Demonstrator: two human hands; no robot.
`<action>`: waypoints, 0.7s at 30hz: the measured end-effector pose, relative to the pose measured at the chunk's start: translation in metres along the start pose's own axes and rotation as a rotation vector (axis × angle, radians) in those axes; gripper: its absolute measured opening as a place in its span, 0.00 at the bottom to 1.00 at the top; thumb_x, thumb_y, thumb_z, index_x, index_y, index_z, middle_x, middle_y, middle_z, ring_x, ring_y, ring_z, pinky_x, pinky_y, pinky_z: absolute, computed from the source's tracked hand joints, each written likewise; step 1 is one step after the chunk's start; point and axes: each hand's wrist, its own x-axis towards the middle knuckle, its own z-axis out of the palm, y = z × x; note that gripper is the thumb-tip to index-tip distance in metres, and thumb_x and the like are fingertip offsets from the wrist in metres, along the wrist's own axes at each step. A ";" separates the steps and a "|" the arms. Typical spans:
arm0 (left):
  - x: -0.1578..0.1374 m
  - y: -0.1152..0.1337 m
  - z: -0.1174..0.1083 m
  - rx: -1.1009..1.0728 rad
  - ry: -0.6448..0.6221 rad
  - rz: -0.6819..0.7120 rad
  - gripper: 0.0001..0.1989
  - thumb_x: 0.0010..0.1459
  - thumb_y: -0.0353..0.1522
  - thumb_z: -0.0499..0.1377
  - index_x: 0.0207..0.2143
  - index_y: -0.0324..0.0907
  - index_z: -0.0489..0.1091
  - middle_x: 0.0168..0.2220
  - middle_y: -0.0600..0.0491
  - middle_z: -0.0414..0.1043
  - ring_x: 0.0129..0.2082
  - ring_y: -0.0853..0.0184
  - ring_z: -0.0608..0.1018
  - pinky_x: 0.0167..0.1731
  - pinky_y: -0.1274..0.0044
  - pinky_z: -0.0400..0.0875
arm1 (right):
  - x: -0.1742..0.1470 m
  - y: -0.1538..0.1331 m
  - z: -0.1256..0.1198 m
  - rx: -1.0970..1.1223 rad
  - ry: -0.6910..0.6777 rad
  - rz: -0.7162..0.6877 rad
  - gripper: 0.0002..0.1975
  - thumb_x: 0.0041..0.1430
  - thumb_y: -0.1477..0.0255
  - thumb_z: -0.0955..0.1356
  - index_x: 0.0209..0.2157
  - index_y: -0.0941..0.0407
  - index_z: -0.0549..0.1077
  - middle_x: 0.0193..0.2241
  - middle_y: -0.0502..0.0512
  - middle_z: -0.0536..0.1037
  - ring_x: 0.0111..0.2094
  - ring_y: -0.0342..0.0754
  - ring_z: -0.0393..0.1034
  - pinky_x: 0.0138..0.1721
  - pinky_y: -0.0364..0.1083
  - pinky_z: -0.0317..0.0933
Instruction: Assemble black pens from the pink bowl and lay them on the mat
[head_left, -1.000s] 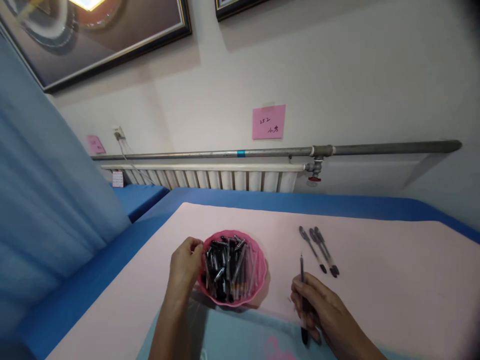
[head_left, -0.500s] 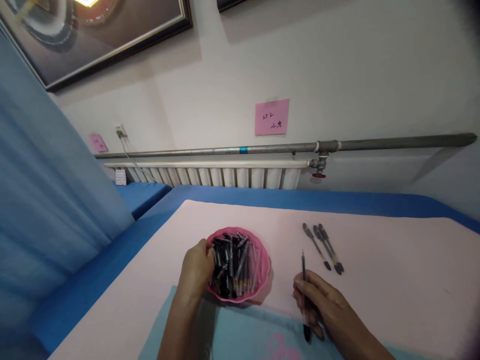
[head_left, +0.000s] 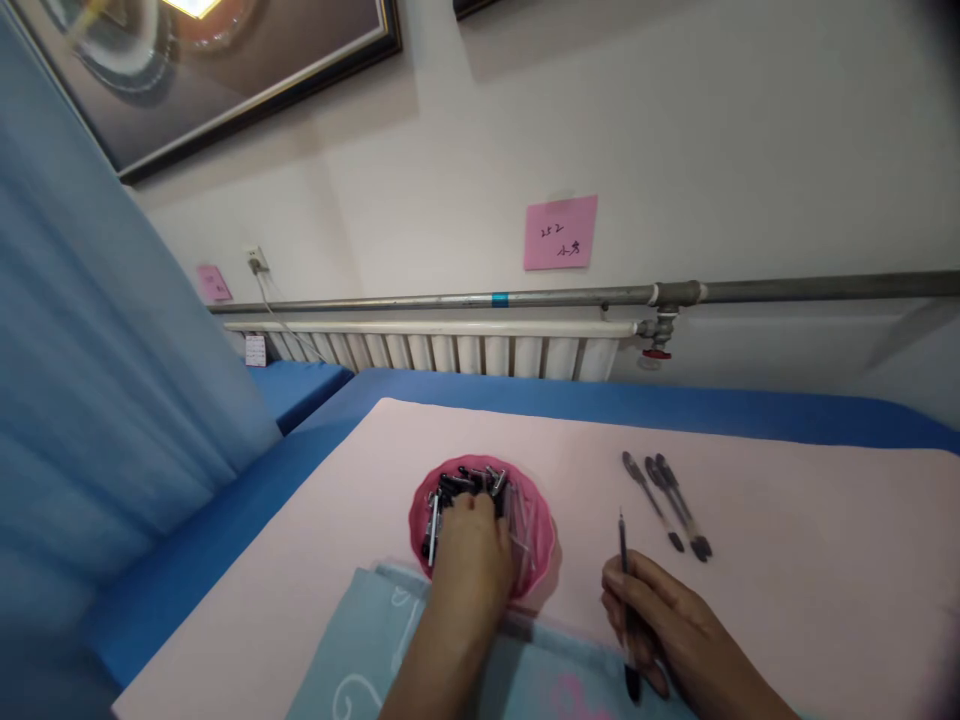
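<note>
On pink sheet [head_left: 322, 540] over blue table [head_left: 540, 388]: round pink bowl [head_left: 541, 525], heaped with black and clear pen parts [head_left: 433, 530]. Left hand [head_left: 474, 555] dipped in bowl over parts, knuckles up; fingertips hidden, cannot tell if gripping anything. Right hand [head_left: 664, 615], right of bowl, pinching pen [head_left: 623, 545] between thumb and fingers, nearly upright, thin tip up, dark end down. Beyond it, three pens [head_left: 679, 505] lying slantwise, two side by side.

left hand [head_left: 474, 555] reaches into bowl [head_left: 550, 545], over parts [head_left: 496, 481]. right hand [head_left: 667, 622] grips pen [head_left: 623, 548], tip up. 3 other pens [head_left: 682, 507] lie on mat [head_left: 817, 570], beyond right hand.
</note>
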 end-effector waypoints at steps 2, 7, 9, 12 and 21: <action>-0.006 0.012 0.006 -0.029 -0.022 0.023 0.14 0.54 0.29 0.49 0.38 0.34 0.71 0.43 0.37 0.68 0.43 0.54 0.70 0.46 0.67 0.59 | 0.000 0.001 0.000 -0.021 -0.001 0.003 0.16 0.51 0.58 0.64 0.19 0.55 0.63 0.11 0.43 0.62 0.10 0.37 0.52 0.12 0.38 0.48; -0.018 0.027 0.019 -0.151 -0.084 0.084 0.17 0.53 0.28 0.49 0.42 0.30 0.70 0.47 0.33 0.65 0.47 0.49 0.67 0.49 0.61 0.55 | 0.000 0.001 -0.001 -0.046 -0.010 0.011 0.16 0.52 0.58 0.64 0.20 0.55 0.64 0.11 0.44 0.63 0.11 0.38 0.52 0.13 0.38 0.49; -0.017 0.027 0.025 -0.207 -0.088 0.105 0.17 0.52 0.27 0.50 0.42 0.31 0.70 0.47 0.33 0.66 0.48 0.49 0.66 0.50 0.61 0.55 | 0.001 0.001 -0.001 -0.042 -0.005 0.010 0.16 0.52 0.58 0.65 0.20 0.55 0.64 0.13 0.44 0.64 0.12 0.38 0.53 0.13 0.38 0.49; -0.010 0.020 0.028 -0.244 -0.073 0.155 0.16 0.50 0.28 0.52 0.41 0.32 0.71 0.47 0.34 0.67 0.48 0.49 0.67 0.51 0.63 0.55 | 0.002 0.002 -0.001 -0.049 -0.005 0.015 0.16 0.52 0.58 0.65 0.20 0.55 0.64 0.13 0.45 0.64 0.12 0.38 0.53 0.13 0.39 0.49; 0.026 -0.053 -0.023 0.031 0.231 -0.162 0.16 0.55 0.26 0.46 0.38 0.39 0.71 0.43 0.45 0.70 0.45 0.60 0.68 0.46 0.72 0.59 | 0.000 0.004 -0.003 -0.117 -0.032 -0.007 0.17 0.55 0.58 0.61 0.20 0.55 0.62 0.11 0.43 0.61 0.11 0.38 0.52 0.14 0.39 0.49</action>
